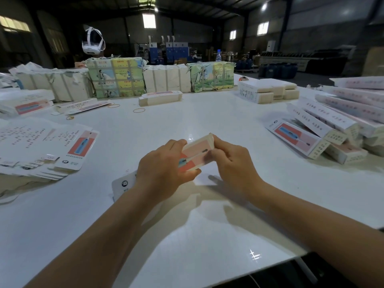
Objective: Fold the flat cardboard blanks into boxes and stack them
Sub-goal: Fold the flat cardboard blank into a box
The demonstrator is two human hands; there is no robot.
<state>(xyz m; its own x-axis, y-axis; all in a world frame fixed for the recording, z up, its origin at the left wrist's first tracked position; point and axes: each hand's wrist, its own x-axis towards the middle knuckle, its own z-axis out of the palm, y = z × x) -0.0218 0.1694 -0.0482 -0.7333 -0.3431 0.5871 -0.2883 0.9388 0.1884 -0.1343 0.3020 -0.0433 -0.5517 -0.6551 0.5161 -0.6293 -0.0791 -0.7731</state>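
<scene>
Head view: both hands (pixel 199 161) grip a half-formed box (pixel 196 154) above the surface (pixel 187 235); closing its far end flap likely comes next.

Both my bare forearms reach forward and converge at the centre, my left hand (pixel 161 167) curled with its fingers wrapped over the near end of what I hold, my right hand (pixel 231 161) pinching its far end.
</scene>
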